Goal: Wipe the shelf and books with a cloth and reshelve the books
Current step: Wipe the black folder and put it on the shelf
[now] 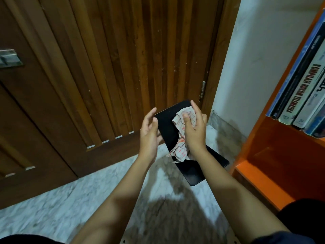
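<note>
I hold a black book up over the floor, tilted, with its cover facing me. My left hand grips its left edge, thumb against the edge and fingers reaching under it. My right hand holds a crumpled white cloth with red stripes and presses it on the cover, hiding the middle of the book. The orange shelf stands at the right. Several books lean upright on its upper board.
A dark wooden slatted door fills the view ahead, with a metal latch at the far left. A white wall lies between door and shelf. The marble-patterned floor lies below my arms.
</note>
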Motion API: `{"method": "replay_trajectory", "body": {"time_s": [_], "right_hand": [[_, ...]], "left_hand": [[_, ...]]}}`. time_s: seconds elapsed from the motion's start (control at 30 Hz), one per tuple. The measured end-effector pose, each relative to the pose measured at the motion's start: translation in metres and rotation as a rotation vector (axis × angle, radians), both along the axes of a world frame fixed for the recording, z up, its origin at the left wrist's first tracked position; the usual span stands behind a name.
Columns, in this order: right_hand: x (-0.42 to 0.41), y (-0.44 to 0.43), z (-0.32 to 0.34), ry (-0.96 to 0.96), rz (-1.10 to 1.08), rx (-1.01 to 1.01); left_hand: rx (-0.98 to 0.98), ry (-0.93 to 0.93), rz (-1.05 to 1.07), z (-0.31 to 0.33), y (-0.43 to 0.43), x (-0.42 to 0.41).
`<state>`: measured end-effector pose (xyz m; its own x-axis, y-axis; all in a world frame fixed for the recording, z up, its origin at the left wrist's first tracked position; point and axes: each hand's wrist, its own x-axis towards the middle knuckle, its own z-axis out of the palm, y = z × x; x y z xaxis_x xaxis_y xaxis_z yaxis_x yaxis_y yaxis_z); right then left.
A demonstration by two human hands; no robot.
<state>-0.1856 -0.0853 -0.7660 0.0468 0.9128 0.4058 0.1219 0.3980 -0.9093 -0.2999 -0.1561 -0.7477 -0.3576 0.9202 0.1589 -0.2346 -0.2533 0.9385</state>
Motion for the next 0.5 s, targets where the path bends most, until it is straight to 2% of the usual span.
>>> {"method": "replay_trajectory", "body": {"time_s": [0.23,0.33,0.5], "right_hand": [[-0.003,-0.003,-0.005,0.088,-0.144,-0.013],[-0.012,-0.010,-0.004,0.114,-0.211,0.053],[-0.027,-0.019,-0.001,0.055,-0.178,0.167]], "left_hand": [[0.069,0.247,0.094,0.003,0.000,0.007],[0.114,0.293,0.113,0.009,0.004,0.009],[0.136,0.341,0.083,0.016,0.002,0.018]]}}
